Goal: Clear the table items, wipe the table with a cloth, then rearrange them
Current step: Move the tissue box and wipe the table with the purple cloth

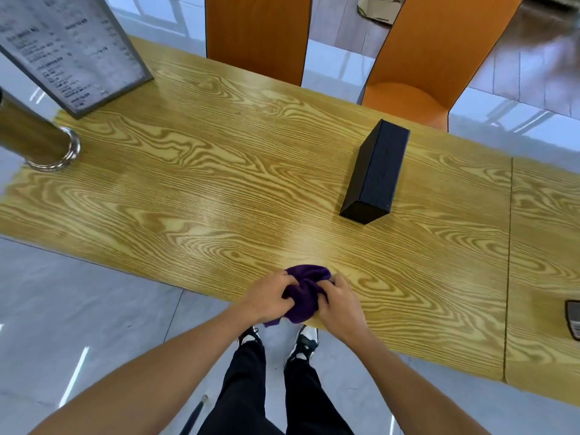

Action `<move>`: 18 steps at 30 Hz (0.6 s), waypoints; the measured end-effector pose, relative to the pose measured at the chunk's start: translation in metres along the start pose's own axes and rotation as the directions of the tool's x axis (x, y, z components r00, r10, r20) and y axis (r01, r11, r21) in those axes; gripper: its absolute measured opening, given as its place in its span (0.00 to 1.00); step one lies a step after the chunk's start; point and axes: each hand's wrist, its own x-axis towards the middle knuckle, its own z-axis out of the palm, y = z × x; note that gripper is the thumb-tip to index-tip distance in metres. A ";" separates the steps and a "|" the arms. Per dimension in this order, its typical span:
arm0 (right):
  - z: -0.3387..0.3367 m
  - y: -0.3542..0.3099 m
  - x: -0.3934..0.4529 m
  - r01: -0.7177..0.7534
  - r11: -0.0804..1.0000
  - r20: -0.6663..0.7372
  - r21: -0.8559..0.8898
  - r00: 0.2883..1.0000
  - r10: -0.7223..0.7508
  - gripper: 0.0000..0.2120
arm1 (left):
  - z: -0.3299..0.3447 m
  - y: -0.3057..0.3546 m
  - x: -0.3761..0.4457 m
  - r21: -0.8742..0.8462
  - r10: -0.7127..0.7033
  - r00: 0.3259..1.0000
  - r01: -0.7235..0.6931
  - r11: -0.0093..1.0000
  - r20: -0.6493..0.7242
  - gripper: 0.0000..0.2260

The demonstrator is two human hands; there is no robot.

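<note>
1. A person's left hand [269, 296] and right hand [340, 304] both clutch a crumpled purple terry cloth [303, 296] at the near edge of a long wood-grain laminate table [194, 189], fingers curled into the fabric from either side.

2. The cloth rests on the tabletop between the two palms, one corner hanging just over the near edge; the two-handed hold looks meant to bunch or refold it into a pad for wiping.

3. Beyond the grip and to its right stands a tall black rectangular box [375, 174], well apart from the hands and not yet cleared; it would block a sweep across that part of the surface.

4. Far beyond the grip to the left, a grey-framed printed menu board [72, 48] leans over the table's far corner, with a brushed-metal post and its round base [53, 149] nearer along that end.

5. Well to the right of the grip, a dark flat object with a barcode label [573, 320] lies at the frame's edge, past a seam in the tabletop; what it is cannot be told.

6. Two orange moulded chairs [417, 58] face the far side; the stretch directly ahead of the hands is bare.
</note>
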 end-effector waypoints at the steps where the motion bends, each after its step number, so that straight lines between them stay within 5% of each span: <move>1: -0.005 -0.002 0.005 -0.023 0.998 0.016 0.059 1.000 0.022 0.09 | -0.006 0.000 -0.001 -0.085 -0.037 0.999 0.036 0.996 -0.003 0.16; 4: -0.034 -0.009 0.030 -0.037 0.978 0.015 0.206 0.999 0.034 0.14 | -0.037 0.003 0.007 -0.313 -0.113 0.989 0.078 0.946 -0.097 0.14; 7: -0.061 -0.019 0.069 -0.054 0.962 -0.026 0.268 0.998 0.063 0.19 | -0.075 0.004 0.028 -0.351 -0.131 0.965 0.044 0.935 -0.229 0.15; 11: -0.075 -0.031 0.124 0.019 0.998 -0.105 0.066 0.994 -0.012 0.19 | -0.106 -0.005 0.059 -0.127 -0.134 0.937 0.098 0.987 -0.323 0.20; 18: -0.047 -0.014 0.150 0.164 0.967 -0.021 -0.192 0.985 -0.172 0.24 | -0.082 -0.023 0.079 0.172 0.022 0.940 0.039 0.984 -0.341 0.23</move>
